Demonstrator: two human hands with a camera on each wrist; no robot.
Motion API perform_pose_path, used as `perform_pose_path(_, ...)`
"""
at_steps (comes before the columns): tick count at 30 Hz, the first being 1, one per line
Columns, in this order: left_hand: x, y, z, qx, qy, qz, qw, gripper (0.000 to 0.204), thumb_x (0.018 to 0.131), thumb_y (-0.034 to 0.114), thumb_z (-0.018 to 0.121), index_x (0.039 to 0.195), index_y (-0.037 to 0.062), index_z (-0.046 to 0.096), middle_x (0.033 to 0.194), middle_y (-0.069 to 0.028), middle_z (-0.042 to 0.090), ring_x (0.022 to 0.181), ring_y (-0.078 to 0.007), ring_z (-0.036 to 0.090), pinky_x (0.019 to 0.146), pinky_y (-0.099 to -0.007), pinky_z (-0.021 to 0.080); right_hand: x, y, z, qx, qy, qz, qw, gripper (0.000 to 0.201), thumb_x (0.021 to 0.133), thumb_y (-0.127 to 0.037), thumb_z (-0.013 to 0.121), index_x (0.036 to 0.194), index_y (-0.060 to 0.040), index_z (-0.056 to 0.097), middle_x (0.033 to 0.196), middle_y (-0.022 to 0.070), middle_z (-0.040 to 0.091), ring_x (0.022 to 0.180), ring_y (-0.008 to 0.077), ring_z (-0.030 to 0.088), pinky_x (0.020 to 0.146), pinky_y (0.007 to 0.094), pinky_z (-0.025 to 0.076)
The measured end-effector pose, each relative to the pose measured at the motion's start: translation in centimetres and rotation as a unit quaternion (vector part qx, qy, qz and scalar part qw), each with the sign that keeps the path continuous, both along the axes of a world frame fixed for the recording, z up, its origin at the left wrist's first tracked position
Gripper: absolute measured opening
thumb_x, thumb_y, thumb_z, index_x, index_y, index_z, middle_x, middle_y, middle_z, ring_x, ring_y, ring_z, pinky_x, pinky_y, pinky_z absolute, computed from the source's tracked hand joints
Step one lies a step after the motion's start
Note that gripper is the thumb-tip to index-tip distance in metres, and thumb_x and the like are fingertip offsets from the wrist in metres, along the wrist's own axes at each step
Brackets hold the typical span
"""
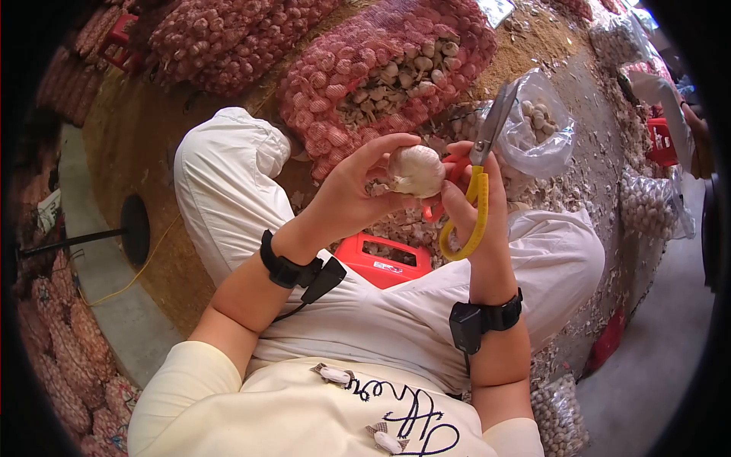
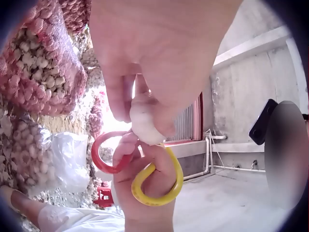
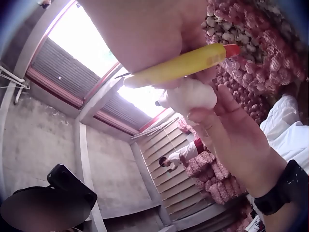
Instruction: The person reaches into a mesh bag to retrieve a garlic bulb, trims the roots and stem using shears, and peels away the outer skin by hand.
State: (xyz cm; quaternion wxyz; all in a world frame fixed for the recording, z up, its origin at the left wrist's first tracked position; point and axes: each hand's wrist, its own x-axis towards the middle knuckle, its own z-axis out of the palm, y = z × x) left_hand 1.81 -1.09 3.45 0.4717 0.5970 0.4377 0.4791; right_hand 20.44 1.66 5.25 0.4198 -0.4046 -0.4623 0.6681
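A whitish garlic bulb (image 1: 416, 171) is held between the thumb and fingers of my left hand (image 1: 362, 183), above my lap. Beside it, my right hand (image 1: 487, 217) grips a pair of scissors (image 1: 495, 126) with one red and one yellow handle. The metal blades point up and away from me, past the right side of the bulb. In the left wrist view both handle loops, red and yellow (image 2: 178, 180), show just under the bulb (image 2: 144, 123). From the right wrist, the yellow handle (image 3: 178, 66) lies across my right hand, close over the garlic.
An opened pink mesh sack (image 1: 316, 91) of garlic lies ahead. A clear plastic bag (image 1: 560, 148) with trimmed bulbs stands to its right. A red plastic stool (image 1: 365, 266) sits between my legs, and garlic skins litter the floor. A black round-based stand (image 1: 135, 230) is at left.
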Motion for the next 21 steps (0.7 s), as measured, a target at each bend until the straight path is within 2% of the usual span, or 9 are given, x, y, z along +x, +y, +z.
perform_pose_path(2,0.2,0.0,-0.2,-0.047,-0.136,-0.05,0.988,0.067,0.079,0.001,0.075,0.136,0.0098,0.043,0.125,-0.0071,0.055,0.112,-0.016,0.057,0.093,-0.031,0.048,0.1,0.0,-0.1,0.006,0.0,-0.004,1.0,0.039,0.086,0.003,0.054,0.122,-0.0079,0.046,0.089,0.0021,0.056,0.068,0.0084,0.06,0.054,0.0196,0.05)
perform_pose_path(5,0.2,0.1,-0.3,-0.062,-0.201,-0.06,0.976,0.066,0.081,-0.003,0.072,0.138,0.0099,0.04,0.127,-0.0071,0.052,0.114,-0.0166,0.055,0.095,-0.0304,0.048,-0.1,0.0,0.3,0.01,0.016,-0.021,1.0,0.037,0.087,0.002,0.056,0.122,-0.0069,0.046,0.086,0.003,0.058,0.066,0.0086,0.06,0.052,0.0201,0.05)
perform_pose_path(9,-0.1,0.1,-0.2,-0.073,-0.187,-0.05,0.978,0.071,0.08,-0.008,0.07,0.14,0.0087,0.036,0.131,-0.0077,0.048,0.122,-0.02,0.051,0.102,-0.0343,0.044,-0.2,0.3,0.7,-0.014,0.057,-0.044,0.997,0.04,0.088,-0.001,0.062,0.124,-0.0054,0.045,0.087,0.0029,0.058,0.068,0.0076,0.058,0.056,0.0183,0.048)
perform_pose_path(11,-0.1,0.1,-0.2,-0.018,-0.088,-0.027,0.996,0.069,0.079,-0.01,0.069,0.137,0.0095,0.038,0.132,-0.0083,0.048,0.123,-0.0203,0.051,0.102,-0.0344,0.044,-0.1,0.3,0.4,-0.006,0.061,-0.045,0.997,0.042,0.087,-0.001,0.064,0.124,-0.0051,0.044,0.087,0.0026,0.058,0.069,0.0072,0.057,0.057,0.0176,0.047)
perform_pose_path(12,-0.1,0.1,-0.2,-0.018,-0.088,-0.027,0.996,0.069,0.079,-0.01,0.069,0.137,0.0095,0.038,0.132,-0.0083,0.048,0.123,-0.0203,0.051,0.102,-0.0344,0.044,-0.1,0.2,0.1,0.011,0.042,-0.041,0.998,0.043,0.087,-0.001,0.064,0.125,-0.0049,0.044,0.087,0.0024,0.058,0.07,0.0071,0.057,0.06,0.0181,0.047)
perform_pose_path(14,0.1,0.1,-0.4,0.054,0.03,0.006,0.998,0.067,0.078,-0.012,0.068,0.135,0.01,0.04,0.132,-0.0094,0.048,0.124,-0.0207,0.05,0.102,-0.0346,0.045,-0.1,0.1,-0.3,0.026,0.025,-0.037,0.999,0.045,0.086,-0.001,0.065,0.125,-0.0048,0.044,0.087,0.0021,0.058,0.07,0.007,0.056,0.062,0.0187,0.047)
perform_pose_path(18,0.3,0.0,-0.6,0.057,0.041,-0.004,0.998,0.068,0.077,-0.012,0.069,0.135,0.0103,0.039,0.132,-0.0104,0.048,0.123,-0.0211,0.051,0.101,-0.0347,0.046,-0.1,-0.1,-0.6,0.012,0.035,-0.038,0.999,0.044,0.086,0.002,0.062,0.125,-0.0051,0.044,0.085,0.0013,0.057,0.07,0.0066,0.055,0.061,0.0188,0.046)
perform_pose_path(21,0.4,-0.1,-0.5,0.027,-0.007,-0.001,1.0,0.068,0.078,-0.01,0.068,0.135,0.0094,0.036,0.13,-0.0115,0.049,0.121,-0.022,0.052,0.1,-0.0355,0.047,-0.3,-0.1,-0.7,0.02,0.028,-0.052,0.998,0.043,0.086,0.003,0.06,0.125,-0.0052,0.044,0.084,0.0006,0.056,0.07,0.0062,0.055,0.058,0.0179,0.045)
